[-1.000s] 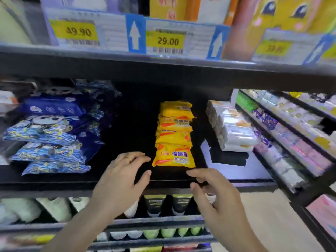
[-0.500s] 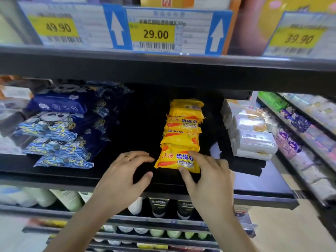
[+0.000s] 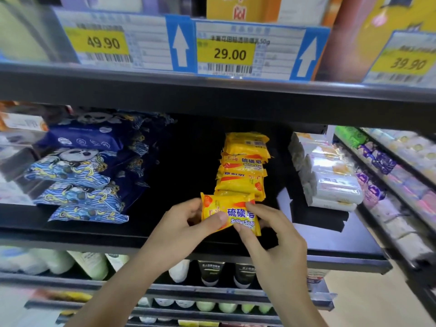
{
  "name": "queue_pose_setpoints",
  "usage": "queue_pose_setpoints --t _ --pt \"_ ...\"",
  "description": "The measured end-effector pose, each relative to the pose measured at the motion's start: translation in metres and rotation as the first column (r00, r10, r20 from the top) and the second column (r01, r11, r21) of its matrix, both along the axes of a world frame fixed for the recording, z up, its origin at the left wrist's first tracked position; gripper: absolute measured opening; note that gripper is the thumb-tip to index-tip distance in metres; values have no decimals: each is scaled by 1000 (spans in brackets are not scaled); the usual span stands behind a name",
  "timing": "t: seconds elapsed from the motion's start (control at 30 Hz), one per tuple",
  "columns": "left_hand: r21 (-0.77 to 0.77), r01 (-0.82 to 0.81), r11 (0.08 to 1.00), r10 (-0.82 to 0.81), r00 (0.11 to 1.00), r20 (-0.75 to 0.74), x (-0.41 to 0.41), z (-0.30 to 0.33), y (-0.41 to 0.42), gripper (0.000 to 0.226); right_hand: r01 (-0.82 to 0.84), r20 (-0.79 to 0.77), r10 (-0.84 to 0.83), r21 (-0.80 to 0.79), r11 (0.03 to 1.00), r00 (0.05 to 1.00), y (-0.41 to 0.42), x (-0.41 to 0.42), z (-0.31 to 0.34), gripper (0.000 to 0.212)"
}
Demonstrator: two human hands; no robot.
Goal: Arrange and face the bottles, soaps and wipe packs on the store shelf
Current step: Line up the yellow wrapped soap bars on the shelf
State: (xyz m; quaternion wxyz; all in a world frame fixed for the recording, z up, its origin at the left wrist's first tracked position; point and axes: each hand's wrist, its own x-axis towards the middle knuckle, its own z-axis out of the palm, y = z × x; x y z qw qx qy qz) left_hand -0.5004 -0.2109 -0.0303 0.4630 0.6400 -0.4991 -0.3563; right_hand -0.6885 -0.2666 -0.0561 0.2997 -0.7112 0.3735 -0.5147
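Two hands meet on one yellow sulfur soap pack (image 3: 230,213) at the centre of the head view, just in front of the row of yellow soap packs (image 3: 243,165) that runs back toward 12 o'clock on the black shelf (image 3: 165,234). The left hand (image 3: 181,230) grips the pack's left end, thumb pressed on its face and fingers curled behind it. The right hand (image 3: 271,237) pinches the right end, fingers curled over the top edge and thumb under the lower edge. The pack is tilted, its label facing the camera. At 9 o'clock lie stacked blue wipe packs (image 3: 77,185); at 3 o'clock, white soap bars (image 3: 330,182). Yellow price tags (image 3: 226,54) hang at 12 o'clock. Bottles and tubes (image 3: 210,272) stand on the lower shelf at 6 o'clock.
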Motion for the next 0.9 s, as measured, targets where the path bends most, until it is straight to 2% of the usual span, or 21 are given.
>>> queue_pose_setpoints --t 0.1,0.17,0.27,0.33,0.47,0.57,0.67,0.9 --pt "-7 16 1000 -16 992 -127 1 7 2 33 -90 3 90 44 995 996 2 3 6 45" --pt "-1 36 999 -36 989 -143 5 8 5 34 -170 21 169 165 972 985 4 3 12 57" --pt "5 66 998 -64 988 -140 5 8 9 31 -227 89 209 319 920 974 4 0 21 60" --pt "6 64 998 -62 990 -130 5 8 10 30 -256 92 239 394 883 967 1 -3 27 55" --pt "-7 68 998 -69 987 -144 6 13 12 31 -304 57 317 482 821 947 -2 -6 38 30" --pt "-7 109 994 -108 980 -167 10 19 15 31 -335 99 336 532 777 937 -3 -7 47 32" --pt "-14 172 985 -172 973 -155 12 25 18 29 -393 115 398 540 744 910 -2 -10 51 26" --pt "-18 230 973 -231 966 -114 7 29 18 31 -380 106 389 547 746 915 1 -19 55 15"
